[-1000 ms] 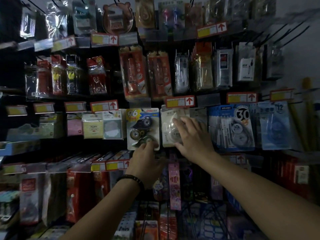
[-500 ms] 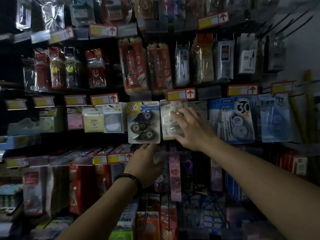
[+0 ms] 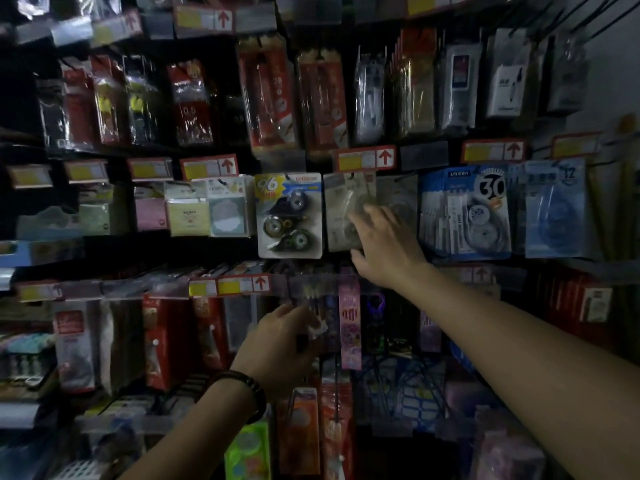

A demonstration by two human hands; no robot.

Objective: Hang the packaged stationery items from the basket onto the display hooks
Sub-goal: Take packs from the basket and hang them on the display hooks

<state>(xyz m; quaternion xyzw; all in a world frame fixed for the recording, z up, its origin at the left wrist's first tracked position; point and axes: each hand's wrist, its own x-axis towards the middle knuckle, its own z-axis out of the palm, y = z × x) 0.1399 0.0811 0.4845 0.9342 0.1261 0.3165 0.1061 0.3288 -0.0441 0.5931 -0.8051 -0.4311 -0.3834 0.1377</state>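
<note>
Honestly, the risky bit is the pale pack [image 3: 341,209], hanging mid-wall between the 96 card [image 3: 289,216] and the blue 30 packs [image 3: 464,209]. The right hand [image 3: 386,244] lies on its front with fingers spread flat and the thumb poking out just under the bottom edge, so it's pressing rather than gripping. I can't see whether the hang hole is actually over the hook, it's dim and blurry up there. If it isn't seated and that hand comes away, I'd bet it slides off onto the red packs underneath [image 3: 166,341]. A sideways shove would probably swing the 96 card too. The left hand [image 3: 280,341] is lower down, and I can't tell if it holds anything.
</note>
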